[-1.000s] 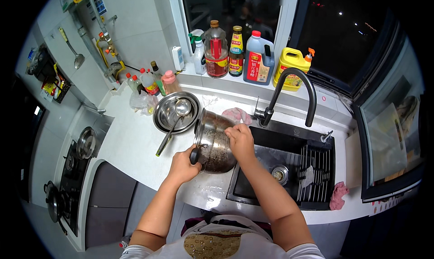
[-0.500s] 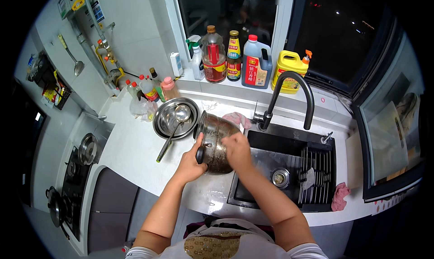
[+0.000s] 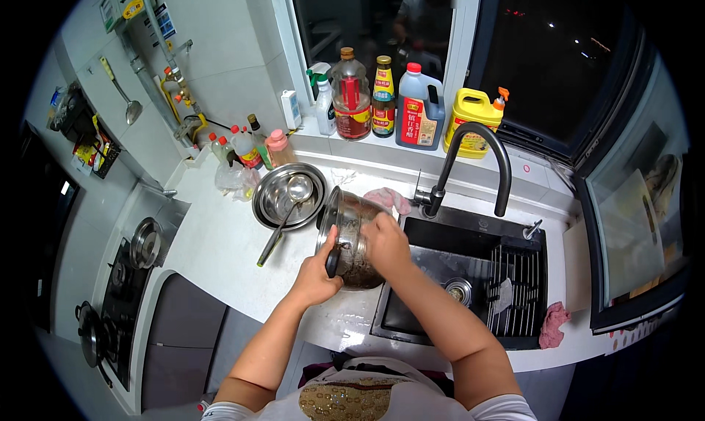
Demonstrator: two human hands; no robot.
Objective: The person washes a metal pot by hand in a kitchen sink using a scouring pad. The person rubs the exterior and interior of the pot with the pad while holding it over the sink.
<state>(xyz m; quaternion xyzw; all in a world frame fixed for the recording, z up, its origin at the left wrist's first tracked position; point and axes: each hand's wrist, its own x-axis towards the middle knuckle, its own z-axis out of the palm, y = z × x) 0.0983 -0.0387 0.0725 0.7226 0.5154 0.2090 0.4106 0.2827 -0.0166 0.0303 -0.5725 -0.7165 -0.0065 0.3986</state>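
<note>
So the biggest thing here is the white, curved-edge countertop, with a black rectangular sink set into its right side. A rack of thin metal bars lies across the sink's right part, probably so wet stuff can drip straight down.

Next size down: a deep, brown-stained stainless-steel pot, tipped over on the counter just left of the sink, mouth facing left. My guess is it's on its side so the stained outer wall is easy to get at. Left hand is curled closed at the pot's black side handle, one finger stretched up along the metal, likely to stop it rolling. Right hand is half-curled against the pot's wall; can't tell if there's anything in those fingers.

Behind and left, nested round shiny steel bowls cradle a long dark-handled steel ladle, handle poking out over the rim. Smallest: a crumpled pink cloth behind the pot.
</note>
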